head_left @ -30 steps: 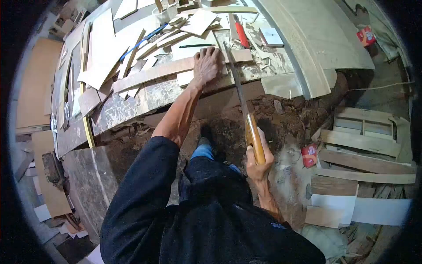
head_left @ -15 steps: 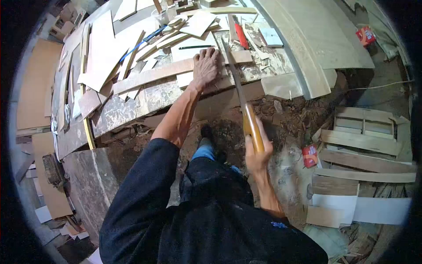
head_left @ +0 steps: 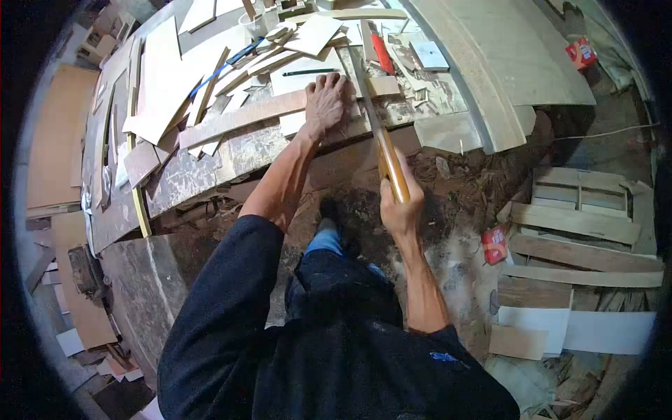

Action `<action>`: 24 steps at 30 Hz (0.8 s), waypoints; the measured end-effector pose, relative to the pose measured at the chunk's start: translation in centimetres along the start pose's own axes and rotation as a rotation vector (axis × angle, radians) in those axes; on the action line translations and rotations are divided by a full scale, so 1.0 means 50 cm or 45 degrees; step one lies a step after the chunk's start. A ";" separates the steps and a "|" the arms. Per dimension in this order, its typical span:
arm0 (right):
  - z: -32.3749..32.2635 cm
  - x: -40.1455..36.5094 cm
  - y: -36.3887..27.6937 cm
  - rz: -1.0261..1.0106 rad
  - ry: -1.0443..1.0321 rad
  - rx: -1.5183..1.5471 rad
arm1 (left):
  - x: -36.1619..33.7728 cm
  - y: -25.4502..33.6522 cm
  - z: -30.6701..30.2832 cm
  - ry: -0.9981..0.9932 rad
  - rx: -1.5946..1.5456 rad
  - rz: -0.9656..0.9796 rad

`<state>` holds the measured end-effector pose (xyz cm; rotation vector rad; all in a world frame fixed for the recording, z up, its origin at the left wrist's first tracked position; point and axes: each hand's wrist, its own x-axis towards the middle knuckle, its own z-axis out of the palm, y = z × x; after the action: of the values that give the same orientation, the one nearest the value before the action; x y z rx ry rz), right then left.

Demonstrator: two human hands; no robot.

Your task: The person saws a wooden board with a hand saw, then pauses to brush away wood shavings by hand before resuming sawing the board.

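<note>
Wooden strip (head_left: 245, 120) is lying across the bench (head_left: 185, 183), left hand (head_left: 325, 108) pinning it with bent fingers (thumb's hiding from me). Right hand (head_left: 402, 203), clenched round the saw (head_left: 394, 171) handle, is sitting nearer the bench than before; blade teeth aren't resolving.

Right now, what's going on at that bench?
A person is sawing wood by hand. The right hand grips the saw by its wooden handle, its blade across a long strip. The left hand presses that strip down on the cluttered bench, and the strip is not visibly parted.
</note>
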<state>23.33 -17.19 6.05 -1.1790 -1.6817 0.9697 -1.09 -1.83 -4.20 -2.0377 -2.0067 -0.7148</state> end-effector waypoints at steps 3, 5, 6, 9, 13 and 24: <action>0.005 0.007 0.007 -0.118 0.033 -0.027 | -0.003 0.010 -0.008 -0.006 0.026 0.004; -0.028 -0.078 0.011 -0.069 0.026 -0.018 | -0.003 0.017 -0.021 0.015 -0.011 -0.014; -0.040 -0.102 0.007 -0.043 0.022 -0.009 | -0.004 0.014 -0.016 0.014 0.009 -0.010; -0.056 -0.120 -0.004 0.002 -0.006 -0.046 | -0.001 0.016 -0.016 0.004 -0.023 -0.021; 0.003 0.002 0.023 0.015 0.010 0.023 | 0.004 0.012 -0.009 -0.042 0.044 -0.037; -0.011 -0.033 0.013 -0.114 0.026 -0.019 | -0.004 0.008 -0.003 -0.029 0.056 -0.004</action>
<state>24.39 -18.52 5.30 -1.1101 -1.7127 0.8888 -0.74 -2.08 -4.09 -2.0279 -2.0196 -0.6454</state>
